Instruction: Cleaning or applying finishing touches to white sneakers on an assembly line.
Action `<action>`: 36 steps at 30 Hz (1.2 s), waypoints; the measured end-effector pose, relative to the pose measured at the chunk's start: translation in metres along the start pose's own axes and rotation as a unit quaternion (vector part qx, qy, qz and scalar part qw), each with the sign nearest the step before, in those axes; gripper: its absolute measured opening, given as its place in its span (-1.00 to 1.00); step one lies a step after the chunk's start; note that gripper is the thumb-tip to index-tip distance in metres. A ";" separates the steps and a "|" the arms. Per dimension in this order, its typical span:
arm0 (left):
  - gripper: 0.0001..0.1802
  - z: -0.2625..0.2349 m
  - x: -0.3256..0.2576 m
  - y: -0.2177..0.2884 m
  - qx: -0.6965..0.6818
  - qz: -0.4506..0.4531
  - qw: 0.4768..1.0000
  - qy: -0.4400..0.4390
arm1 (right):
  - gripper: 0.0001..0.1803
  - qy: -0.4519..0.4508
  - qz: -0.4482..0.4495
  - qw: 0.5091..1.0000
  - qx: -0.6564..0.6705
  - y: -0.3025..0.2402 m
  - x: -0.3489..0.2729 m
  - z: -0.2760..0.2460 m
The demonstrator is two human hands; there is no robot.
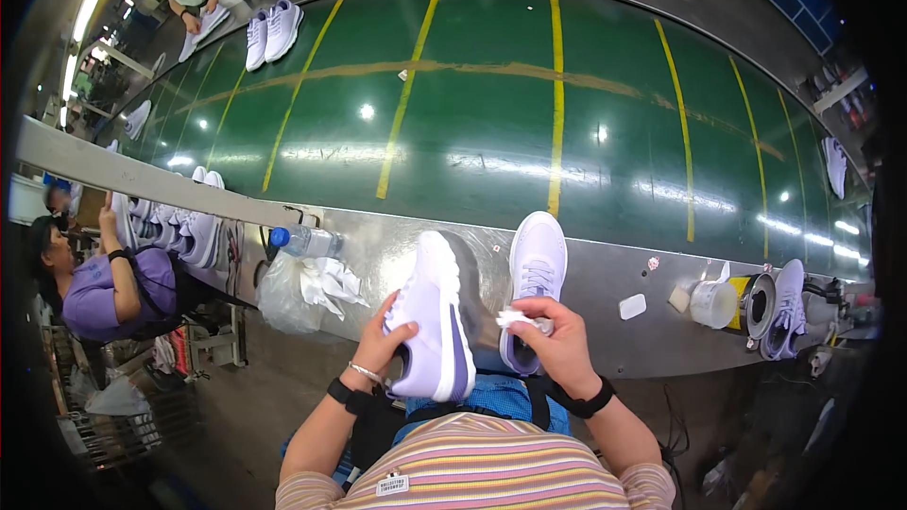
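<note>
My left hand (380,342) is closed around the heel end of a lavender sneaker (423,307), tipped so its white sole with purple patches faces right. In my right hand (556,345) is a small crumpled white wipe (520,319), pinched between thumb and fingers. A second lavender sneaker (539,260) lies upright on the metal ledge (605,321), toe pointing away from me. My right hand hovers over its heel opening and partly hides it; whether the two touch I cannot tell.
Beyond the ledge runs a green conveyor belt (472,123) carrying a sneaker pair (274,33). Left lie a water bottle (307,242) and plastic bag (288,295); right stand a white tub (713,302), a can (756,300) and another sneaker (784,312). Co-workers (113,274) work at left.
</note>
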State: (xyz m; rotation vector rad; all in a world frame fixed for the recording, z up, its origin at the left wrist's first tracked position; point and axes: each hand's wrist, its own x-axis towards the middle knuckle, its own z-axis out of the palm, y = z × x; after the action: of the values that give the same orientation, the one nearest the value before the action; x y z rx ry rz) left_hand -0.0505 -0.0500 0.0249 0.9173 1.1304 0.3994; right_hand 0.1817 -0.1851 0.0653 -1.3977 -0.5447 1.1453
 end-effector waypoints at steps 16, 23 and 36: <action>-0.23 -0.048 0.014 -0.010 -0.004 0.010 0.997 -0.074 | -0.89 -0.056 -0.059 0.915 -0.395 0.045 0.147 0.102; -0.24 -0.048 0.014 -0.006 -0.025 0.017 0.996 -0.078 | -0.90 -0.039 -0.047 0.918 -0.391 0.055 0.202 0.113; -0.27 -0.041 0.011 -0.016 0.028 0.050 0.998 -0.040 | -0.94 -0.002 -0.060 0.949 -0.309 0.051 0.102 0.104</action>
State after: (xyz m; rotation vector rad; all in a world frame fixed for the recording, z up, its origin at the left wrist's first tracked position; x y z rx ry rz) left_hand -0.0858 -0.0343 0.0002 1.0324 1.0295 0.4104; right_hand 0.1184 -0.0585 0.0033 -1.8599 -1.0381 0.9105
